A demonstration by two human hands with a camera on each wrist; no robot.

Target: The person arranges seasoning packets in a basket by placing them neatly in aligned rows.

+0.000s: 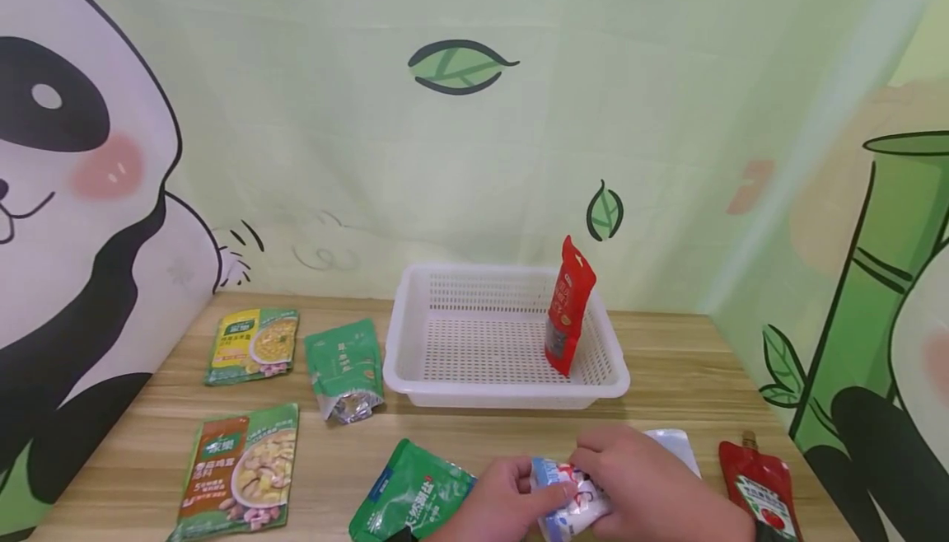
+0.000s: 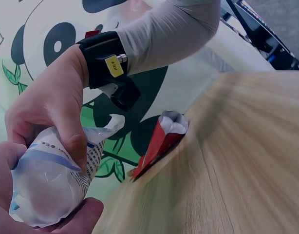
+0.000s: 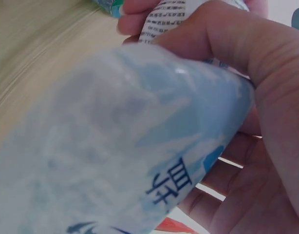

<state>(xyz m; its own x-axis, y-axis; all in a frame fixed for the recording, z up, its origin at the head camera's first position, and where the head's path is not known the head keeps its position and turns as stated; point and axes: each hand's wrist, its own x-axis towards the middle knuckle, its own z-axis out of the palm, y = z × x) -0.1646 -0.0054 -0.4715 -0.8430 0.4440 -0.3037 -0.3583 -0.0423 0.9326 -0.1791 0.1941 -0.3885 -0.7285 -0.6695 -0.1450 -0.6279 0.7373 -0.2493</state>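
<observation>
Both hands hold a blue-and-white plastic bag [image 1: 561,517] with printed lettering, low over the front of the table. My left hand [image 1: 498,502] grips its left side, with the thumb laid across the front. My right hand [image 1: 641,480] pinches the other side, its thumb pressed on the film in the right wrist view. Rounded and bulging, the bag [image 2: 45,187] shows a clear part in the left wrist view; its contents cannot be made out. A green packet [image 1: 411,488] lies just left of the left hand, partly covered by it.
A white basket [image 1: 511,400] at the back holds a standing red pouch [image 1: 569,307]. To its left lie a green pouch [image 1: 344,365], a yellow-green packet [image 1: 254,346] and a brown-green packet [image 1: 240,472]. Near the right hand are a white packet [image 1: 676,447] and a red spouted pouch [image 1: 759,484].
</observation>
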